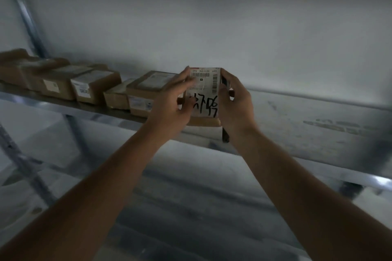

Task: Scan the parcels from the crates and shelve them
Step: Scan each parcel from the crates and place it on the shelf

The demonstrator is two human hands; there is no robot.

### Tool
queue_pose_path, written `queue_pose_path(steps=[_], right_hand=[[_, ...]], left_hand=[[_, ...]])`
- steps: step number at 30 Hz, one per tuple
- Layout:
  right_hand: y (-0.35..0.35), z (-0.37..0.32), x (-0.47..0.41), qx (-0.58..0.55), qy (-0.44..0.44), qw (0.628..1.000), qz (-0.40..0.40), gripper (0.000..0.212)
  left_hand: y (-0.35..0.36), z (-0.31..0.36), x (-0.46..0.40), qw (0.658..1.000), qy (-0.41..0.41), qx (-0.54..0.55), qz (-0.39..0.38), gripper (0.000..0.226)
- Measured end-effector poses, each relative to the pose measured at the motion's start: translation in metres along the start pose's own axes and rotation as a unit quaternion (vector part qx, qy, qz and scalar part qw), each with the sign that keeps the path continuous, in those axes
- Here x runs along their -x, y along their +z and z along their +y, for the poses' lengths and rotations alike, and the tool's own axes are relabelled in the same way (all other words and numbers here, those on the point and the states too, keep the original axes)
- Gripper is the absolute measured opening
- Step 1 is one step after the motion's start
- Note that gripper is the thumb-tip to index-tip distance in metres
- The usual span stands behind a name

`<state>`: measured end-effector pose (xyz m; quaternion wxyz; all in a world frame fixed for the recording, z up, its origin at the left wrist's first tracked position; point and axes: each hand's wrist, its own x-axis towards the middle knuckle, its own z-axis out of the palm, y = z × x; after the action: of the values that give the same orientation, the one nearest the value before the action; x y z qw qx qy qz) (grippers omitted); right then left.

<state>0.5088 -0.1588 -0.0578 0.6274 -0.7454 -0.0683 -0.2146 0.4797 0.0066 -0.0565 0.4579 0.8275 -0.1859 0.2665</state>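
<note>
A small cardboard parcel [206,95] with a white shipping label, barcodes and black handwritten marks is held between both hands at the front of a metal shelf [307,125]. My left hand [171,101] grips its left side, fingers curled over the label. My right hand [233,104] grips its right side and also holds a dark slim object, whose lower end shows below the wrist. The parcel's bottom edge sits on or just above the shelf; I cannot tell which.
A row of several brown parcels [95,89] stands on the same shelf to the left, the nearest [148,91] right beside the held one. The shelf stretches bare to the right. A lower shelf [191,207] lies beneath, another shelf overhead, metal uprights at left.
</note>
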Motion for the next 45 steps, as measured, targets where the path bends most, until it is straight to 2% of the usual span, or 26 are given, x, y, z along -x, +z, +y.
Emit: queue_pose_path(steps=[5, 10, 20, 27, 33, 36, 39, 41, 45], right_hand=[[0.024, -0.012, -0.014, 0.035, 0.064, 0.997, 0.010, 0.036], [0.034, -0.017, -0.025, 0.077, 0.136, 0.988, -0.012, 0.041], [0.044, -0.015, -0.041, 0.182, 0.158, 0.969, -0.055, 0.047], [0.047, -0.009, -0.056, 0.315, 0.121, 0.935, -0.107, 0.039], [0.051, -0.003, -0.066, 0.340, 0.143, 0.920, -0.132, 0.032], [0.049, -0.002, -0.065, 0.328, 0.147, 0.925, -0.125, 0.033], [0.043, -0.004, -0.057, 0.321, 0.139, 0.931, -0.101, 0.048], [0.037, -0.006, -0.049, 0.344, 0.121, 0.927, -0.085, 0.054], [0.021, -0.011, -0.037, 0.416, 0.075, 0.904, -0.061, 0.048]], left_hand=[[-0.014, -0.023, -0.024, 0.997, -0.020, 0.007, -0.073, 0.050], [-0.021, -0.029, -0.036, 0.989, 0.000, -0.069, -0.128, 0.042], [-0.026, -0.039, -0.054, 0.966, -0.012, -0.139, -0.216, 0.050], [-0.020, -0.034, -0.060, 0.945, -0.024, -0.223, -0.236, 0.064], [-0.013, -0.038, -0.065, 0.933, -0.034, -0.264, -0.242, 0.057], [-0.009, -0.040, -0.068, 0.931, -0.031, -0.278, -0.236, 0.054], [-0.006, -0.041, -0.071, 0.931, -0.027, -0.291, -0.221, 0.053], [-0.004, -0.039, -0.072, 0.931, -0.019, -0.297, -0.214, 0.052], [-0.002, -0.036, -0.071, 0.933, 0.033, -0.302, -0.192, 0.061]])
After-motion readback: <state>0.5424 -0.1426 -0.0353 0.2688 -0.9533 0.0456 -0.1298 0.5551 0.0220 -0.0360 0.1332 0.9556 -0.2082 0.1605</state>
